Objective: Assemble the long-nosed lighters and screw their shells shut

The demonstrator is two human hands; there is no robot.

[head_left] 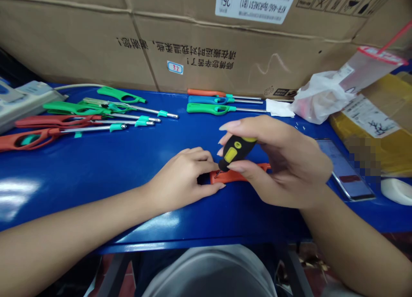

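My right hand (283, 159) grips a stubby black and yellow screwdriver (237, 150), its tip pointing down at the left end of an orange lighter body (222, 177). That orange piece lies flat on the blue table (128, 168). Thumb and fingers of my left hand (185, 177) close around the lighter's left end and pin it there. Much of the lighter's right part is hidden behind my right hand. Whether the screwdriver tip sits in a screw is too small to tell.
Several long-necked lighters, including a red one (58, 121), lie at the left. More, among them a green one (206, 108), line the back by a large cardboard box (96, 43). To the right are a phone (347, 172), a plastic cup (370, 67) and a white mouse (397, 191).
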